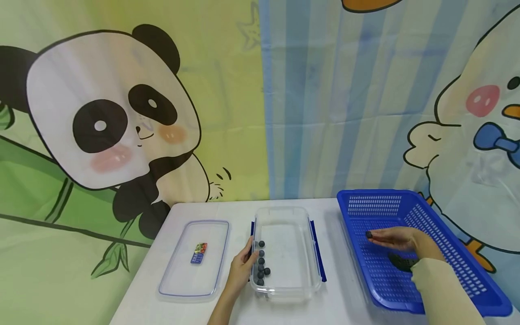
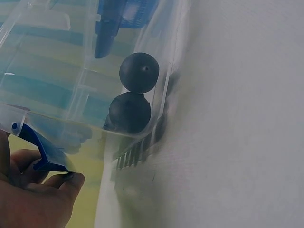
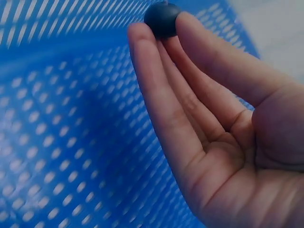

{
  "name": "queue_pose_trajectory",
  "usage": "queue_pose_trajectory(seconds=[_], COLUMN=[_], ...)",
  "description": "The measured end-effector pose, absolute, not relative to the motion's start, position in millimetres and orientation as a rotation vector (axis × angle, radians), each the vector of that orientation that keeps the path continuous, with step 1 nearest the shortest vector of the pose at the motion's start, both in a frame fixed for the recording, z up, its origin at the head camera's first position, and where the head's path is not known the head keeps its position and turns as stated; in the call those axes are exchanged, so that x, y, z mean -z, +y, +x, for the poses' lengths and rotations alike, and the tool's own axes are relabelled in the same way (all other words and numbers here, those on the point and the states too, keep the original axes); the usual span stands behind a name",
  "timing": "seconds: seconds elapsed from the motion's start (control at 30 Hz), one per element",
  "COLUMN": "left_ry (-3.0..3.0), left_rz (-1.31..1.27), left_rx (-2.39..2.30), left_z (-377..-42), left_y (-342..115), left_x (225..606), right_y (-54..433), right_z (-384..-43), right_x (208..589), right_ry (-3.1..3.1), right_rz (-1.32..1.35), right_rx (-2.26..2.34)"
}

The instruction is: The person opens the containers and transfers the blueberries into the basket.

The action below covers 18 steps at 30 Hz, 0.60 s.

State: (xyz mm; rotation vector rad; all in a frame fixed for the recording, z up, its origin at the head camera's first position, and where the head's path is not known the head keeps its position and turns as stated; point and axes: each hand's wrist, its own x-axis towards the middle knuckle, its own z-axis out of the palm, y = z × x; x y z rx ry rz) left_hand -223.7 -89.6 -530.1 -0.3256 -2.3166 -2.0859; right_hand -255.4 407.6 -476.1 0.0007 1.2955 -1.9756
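Over the blue basket [image 1: 406,298], my right hand [image 1: 400,239] pinches a small dark ball [image 3: 161,20] between thumb and fingertips. My left hand [image 1: 240,270] grips the left side of a clear plastic box [image 1: 290,291] by its blue side latch [image 2: 50,156], thumb at the rim. Inside the box, several dark balls [image 1: 262,243] stand in a row along the left wall, with one ball [image 1: 266,271] just right of the row. The left wrist view shows two of them large through the clear wall. The box has no lid on it.
A clear lid [image 1: 178,282] with a coloured label [image 1: 199,253] lies on the white table [image 1: 243,210] left of the box. In the basket, a dark shape [image 1: 400,262] is partly hidden by my right arm. A printed curtain [image 1: 300,113] hangs behind the table.
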Motion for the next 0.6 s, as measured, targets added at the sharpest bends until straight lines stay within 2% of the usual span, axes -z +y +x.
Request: queue_pose_trajectory(seconds=[0.13, 0.43, 0.6], left_ry=[-2.343, -2.319, -2.329], left_rz=[-0.322, -0.352, -0.344], left_rx=[2.066, 2.104, 2.082], left_z=[-222.6, -211.6, -216.8], left_y=[-90.7, -89.8, -89.2], left_x=[528.1, 505.2, 516.8], right_y=[414.6, 417.0, 417.1], right_z=[-250.4, -247.2, -246.0], right_x=[490.9, 497.0, 498.4], right_ry=[1.206, 1.347, 1.340], right_rz=[0.091, 0.064, 0.045], right_rx=[1.982, 1.899, 1.882])
